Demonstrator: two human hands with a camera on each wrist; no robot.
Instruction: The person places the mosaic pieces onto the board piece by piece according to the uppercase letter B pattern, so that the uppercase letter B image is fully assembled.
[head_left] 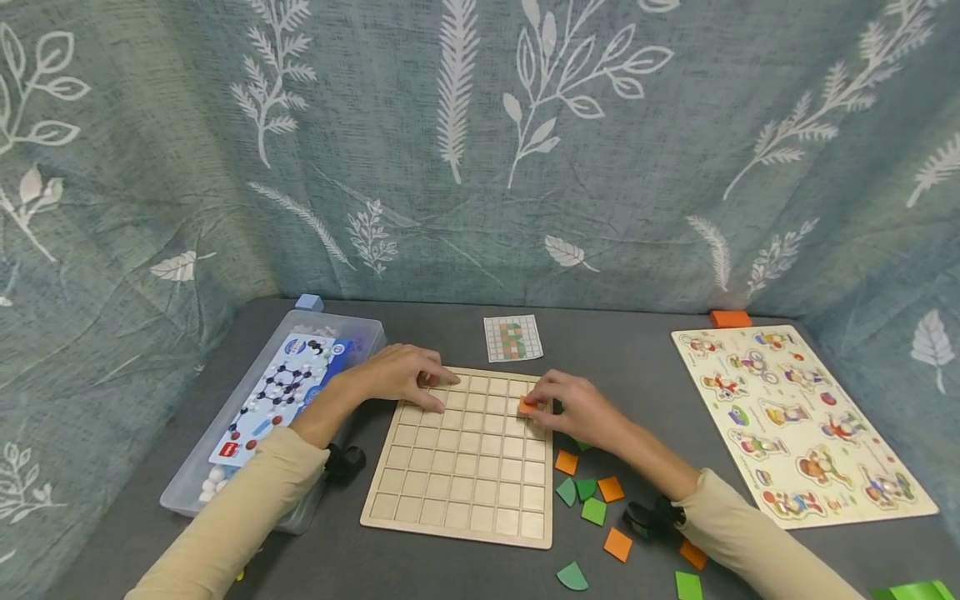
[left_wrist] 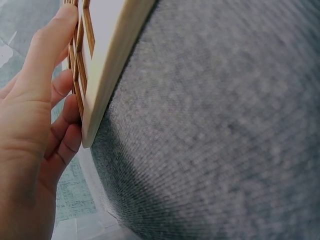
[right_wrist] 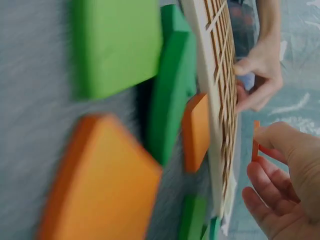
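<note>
A wooden grid board [head_left: 450,482] lies on the dark table, its square cells bare where they show. At its far left corner my left hand [head_left: 397,372] rests with thumb and fingers spread on the grid; the left wrist view shows the thumb [left_wrist: 47,50] reaching over the cells. Between thumb and fingertips, my right hand [head_left: 581,408] pinches an orange square tile [head_left: 527,406]. That tile is over the board's far right part; in the right wrist view it stands edge-on, above the grid surface. A small patterned card [head_left: 513,338] lies just beyond the board.
Loose orange squares [head_left: 618,544], green squares [head_left: 594,511] and green quarter-round pieces [head_left: 572,577] lie right of the board, under my right forearm. A plastic box [head_left: 277,400] with a molecule card stands left. A wooden picture puzzle [head_left: 802,425] lies right, an orange block [head_left: 731,319] behind it.
</note>
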